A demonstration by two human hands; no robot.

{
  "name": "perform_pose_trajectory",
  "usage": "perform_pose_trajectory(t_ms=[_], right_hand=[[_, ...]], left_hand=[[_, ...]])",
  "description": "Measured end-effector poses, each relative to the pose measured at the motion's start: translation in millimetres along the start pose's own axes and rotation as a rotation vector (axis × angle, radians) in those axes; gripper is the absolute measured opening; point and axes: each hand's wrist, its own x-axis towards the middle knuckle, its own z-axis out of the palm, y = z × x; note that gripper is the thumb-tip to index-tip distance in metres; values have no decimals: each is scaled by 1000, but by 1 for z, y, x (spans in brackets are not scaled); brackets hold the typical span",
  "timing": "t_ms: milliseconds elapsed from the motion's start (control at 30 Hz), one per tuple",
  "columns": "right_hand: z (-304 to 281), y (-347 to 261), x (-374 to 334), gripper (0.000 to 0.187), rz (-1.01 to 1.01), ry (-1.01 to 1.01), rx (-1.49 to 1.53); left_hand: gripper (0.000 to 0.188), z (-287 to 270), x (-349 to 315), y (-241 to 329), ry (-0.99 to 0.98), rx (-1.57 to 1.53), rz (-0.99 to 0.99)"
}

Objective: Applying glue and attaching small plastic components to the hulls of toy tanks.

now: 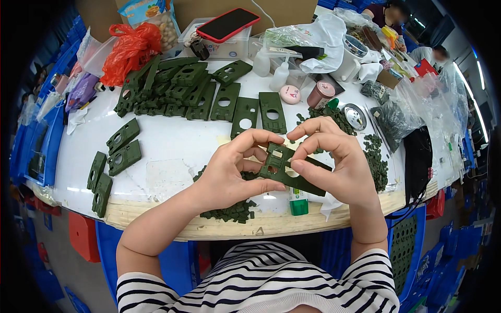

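A dark green plastic tank hull part (308,178) with a round hole is held up over the table's front edge. My left hand (229,167) grips its left end between thumb and fingers. My right hand (334,161) is over its face, thumb and index fingertip bent together close to the surface. Whatever those fingertips may pinch is too small to make out. Below the part stands a small bottle with a green cap (299,207). Loose small green pieces (229,213) lie under my left hand, and more small pieces (374,161) lie to the right.
A stack of green hull parts (182,86) fills the back left, with several single ones (123,156) at the left. Behind are a red bag (130,52), a phone (228,25) on a clear box, white squeeze bottles (280,75) and a round tin (355,117). Plastic bags (396,120) crowd the right.
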Motion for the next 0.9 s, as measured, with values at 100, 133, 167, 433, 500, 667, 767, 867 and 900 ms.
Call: perform_pose_trajectory(t_ms=[100,133,167,433,500,667,767,867,900], right_hand=[[6,-2,0,8,-13,-9,-38],[8,-3,0,8,-4,-10,-39],[8,-3,0,8,4,-11,-41],[16,2,-1,9,16,-20,-11],[17,2,-1,9,17,-23,-12],[17,2,0,8,19,-36,-10],[17,2,0,8,27,-40,-11],[18,2,0,9,34,-40,-12],[18,2,0,9,35,-40,-12]], left_hand=[[61,1,0,1,6,95,48],[60,0,0,0,6,110,46],[60,0,0,0,7,126,45],[63,-1,0,-2,-4,142,29],[63,-2,0,-2,-8,151,29],[63,-1,0,-3,-8,94,31],[63,0,0,-3,-4,80,26],[63,0,0,-5,-6,67,32],[63,-1,-1,-5,-7,63,35]])
